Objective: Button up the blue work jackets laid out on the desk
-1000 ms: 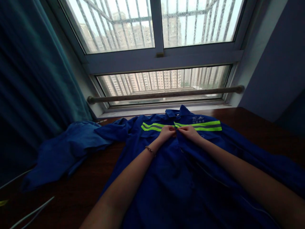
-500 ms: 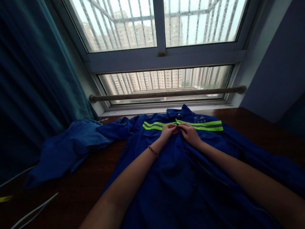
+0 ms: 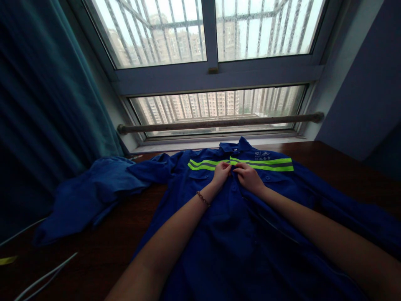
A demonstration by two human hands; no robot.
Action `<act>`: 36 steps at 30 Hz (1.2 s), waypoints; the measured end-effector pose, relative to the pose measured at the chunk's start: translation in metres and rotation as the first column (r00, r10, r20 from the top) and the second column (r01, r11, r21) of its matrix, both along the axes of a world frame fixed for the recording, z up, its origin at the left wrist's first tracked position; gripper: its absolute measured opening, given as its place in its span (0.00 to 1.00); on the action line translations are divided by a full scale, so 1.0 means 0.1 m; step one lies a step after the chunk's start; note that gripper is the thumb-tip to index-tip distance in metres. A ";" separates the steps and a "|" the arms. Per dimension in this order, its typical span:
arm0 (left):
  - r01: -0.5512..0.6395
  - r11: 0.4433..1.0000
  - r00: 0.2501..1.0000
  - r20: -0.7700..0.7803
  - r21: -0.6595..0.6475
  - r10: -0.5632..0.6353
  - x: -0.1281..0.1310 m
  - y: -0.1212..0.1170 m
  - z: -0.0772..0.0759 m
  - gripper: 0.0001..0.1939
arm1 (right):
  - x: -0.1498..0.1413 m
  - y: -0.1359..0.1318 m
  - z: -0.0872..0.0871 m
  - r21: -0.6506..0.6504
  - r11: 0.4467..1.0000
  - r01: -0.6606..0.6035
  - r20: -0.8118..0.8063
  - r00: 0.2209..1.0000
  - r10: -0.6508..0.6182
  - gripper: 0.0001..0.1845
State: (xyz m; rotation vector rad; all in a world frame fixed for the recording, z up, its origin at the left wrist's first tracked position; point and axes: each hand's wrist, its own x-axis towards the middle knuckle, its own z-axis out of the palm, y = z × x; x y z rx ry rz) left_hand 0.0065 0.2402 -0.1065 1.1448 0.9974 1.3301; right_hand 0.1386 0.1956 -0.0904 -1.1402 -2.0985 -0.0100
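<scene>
A blue work shirt [image 3: 225,225] with yellow-green reflective bands [image 3: 266,164] lies front-up on a dark wooden table [image 3: 103,242], collar toward the window. My left hand [image 3: 221,173], with a bead bracelet on its wrist, pinches the left edge of the shirt's front opening just below the collar. My right hand [image 3: 248,177] pinches the right edge, so the two hands meet at the chest. Both have their fingers closed on the fabric. What lies between the fingertips is too small to make out.
One blue sleeve [image 3: 90,192] trails off to the left over the table. White cables [image 3: 44,276] lie at the near left corner. A teal curtain [image 3: 40,104] hangs on the left. A barred window [image 3: 213,62] and a horizontal rail [image 3: 219,122] stand behind the table.
The hands have stayed at the shirt's chest opening and shifted slightly upward, bringing the two front edges together. The view has tilted a little.
</scene>
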 end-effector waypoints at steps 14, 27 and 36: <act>0.086 0.996 0.995 0.045 0.039 -0.088 -0.02 -0.11 0.09 0.20 | 0.02 0.11 -0.08 -0.082 0.994 0.078 -0.202 0.975 -0.093 0.17; 0.085 0.958 0.887 -0.459 0.275 0.053 -0.13 0.15 -0.01 0.21 | 0.01 0.05 0.04 -0.523 0.850 0.060 -0.165 0.971 -0.170 0.10; 0.087 0.945 0.795 -0.594 0.315 0.124 -0.07 0.24 0.13 0.21 | 0.03 -0.20 0.02 -0.732 0.669 -0.127 -0.443 0.835 -0.326 0.18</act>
